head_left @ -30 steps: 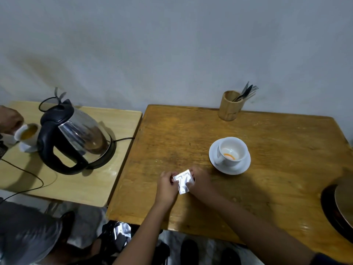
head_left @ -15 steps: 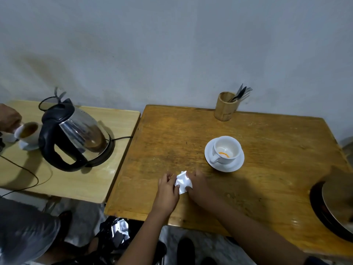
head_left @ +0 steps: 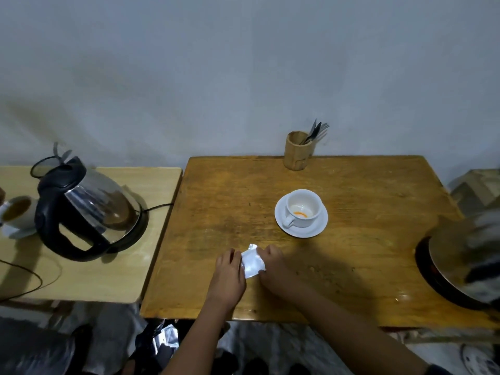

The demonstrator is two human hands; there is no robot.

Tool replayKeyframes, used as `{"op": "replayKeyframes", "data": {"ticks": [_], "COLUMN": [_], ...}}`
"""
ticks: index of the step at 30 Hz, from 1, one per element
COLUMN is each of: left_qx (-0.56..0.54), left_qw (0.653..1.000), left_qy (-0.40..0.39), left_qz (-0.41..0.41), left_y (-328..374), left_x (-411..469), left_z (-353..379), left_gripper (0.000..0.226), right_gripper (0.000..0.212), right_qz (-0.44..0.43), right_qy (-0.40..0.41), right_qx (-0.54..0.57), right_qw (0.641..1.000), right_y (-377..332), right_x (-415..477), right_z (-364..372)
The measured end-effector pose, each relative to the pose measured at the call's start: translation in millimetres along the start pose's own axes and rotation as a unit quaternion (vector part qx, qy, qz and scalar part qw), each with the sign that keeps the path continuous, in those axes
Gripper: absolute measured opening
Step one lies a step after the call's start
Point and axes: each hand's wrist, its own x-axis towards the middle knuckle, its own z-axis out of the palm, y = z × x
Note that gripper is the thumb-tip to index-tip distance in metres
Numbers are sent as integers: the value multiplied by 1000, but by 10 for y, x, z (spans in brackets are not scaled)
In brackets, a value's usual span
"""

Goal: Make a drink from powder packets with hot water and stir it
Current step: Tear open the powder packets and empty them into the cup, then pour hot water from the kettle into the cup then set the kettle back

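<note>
A small white powder packet (head_left: 252, 261) is held between my left hand (head_left: 228, 274) and my right hand (head_left: 273, 266), low over the near middle of the brown wooden table (head_left: 365, 239). Both hands pinch its edges. A white cup (head_left: 302, 209) with a little orange powder at its bottom stands on a white saucer (head_left: 319, 228), farther back and to the right of my hands. A steel and black electric kettle (head_left: 89, 209) sits on its base on the lighter side table (head_left: 81, 269) at the left.
A wooden holder (head_left: 297, 150) with cutlery stands at the table's far edge by the wall. Another cup (head_left: 16, 212) filled with brown drink sits at the far left. A dark round pan (head_left: 460, 266), blurred, overlaps the table's right edge. A kettle cord trails on the side table.
The view has tilted, and my hands with the packet sit lower in frame. The packet looks flatter than before. The other person's hand at the far left is almost out of view.
</note>
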Motion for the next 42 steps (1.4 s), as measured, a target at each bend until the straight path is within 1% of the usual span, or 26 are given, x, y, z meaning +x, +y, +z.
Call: {"op": "replayKeyframes", "data": {"ticks": [3, 6, 8, 11, 14, 17, 19, 21, 24, 25, 26, 27, 30, 31, 34, 35, 38, 40, 42], "left_qx": [11, 7, -17, -56, -101, -151, -177, -196, -216, -226, -233, -238, -239, -238, -240, -241, -243, -237, -231], "left_qw": [1000, 1000, 1000, 998, 995, 989, 984, 980, 975, 973, 970, 969, 969, 969, 969, 968, 967, 969, 970], "left_qy": [-5, -12, -7, 1, 1, 8, 6, 11, 24, 23, 22, 21, 31, 36, 50, 54, 56, 54, 48], "left_qz": [5, 1, 2, 10, 7, 0, -20, -32, -44, -53, -60, -68, -61, -56, -41, -41, -45, -51, -55], "left_y": [-10, 72, 177, 450, 781, 1069, 1221, 1317, 1372, 1377, 1375, 1378, 1338, 1333, 1345, 1360, 1383, 1374, 1362], "left_x": [42, 108, 191, 369, 565, 711, 785, 842, 911, 932, 952, 965, 990, 980, 925, 908, 898, 913, 927], "left_z": [-21, -66, -107, -137, -139, -82, -18, 57, 138, 156, 177, 195, 282, 297, 294, 285, 283, 295, 303], "left_gripper": [36, 30, 28, 31, 33, 36, 37, 33, 28, 26, 25, 23, 23, 24, 27, 28, 28, 28, 28], "right_gripper": [39, 40, 38, 23, 17, 15, 16, 20, 21, 22, 23, 25, 29, 33, 50, 52, 42, 35, 31], "right_qz": [24, 78, 129, 192, 227, 252, 254, 264, 304, 321, 338, 355, 394, 402, 423, 423, 431, 444, 453], "right_qy": [28, 83, 129, 239, 370, 497, 578, 652, 720, 731, 733, 724, 654, 633, 614, 616, 617, 619, 621], "right_qx": [48, 109, 153, 194, 206, 147, 118, 91, 83, 88, 100, 121, 252, 298, 378, 400, 452, 458, 458], "right_qw": [998, 988, 971, 932, 877, 817, 766, 705, 618, 596, 582, 578, 595, 591, 549, 530, 478, 459, 447], "right_y": [1, 137, 266, 553, 880, 1151, 1269, 1388, 1594, 1664, 1727, 1797, 1914, 1930, 1947, 1966, 1991, 2004, 2004], "right_x": [-123, -307, -454, -744, -1167, -1613, -1873, -2092, -2339, -2389, -2421, -2439, -2420, -2399, -2345, -2328, -2277, -2260, -2252], "right_z": [-111, -187, -224, -332, -620, -1006, -1277, -1539, -1855, -1928, -1993, -2042, -2174, -2206, -2229, -2219, -2237, -2277, -2307]}}
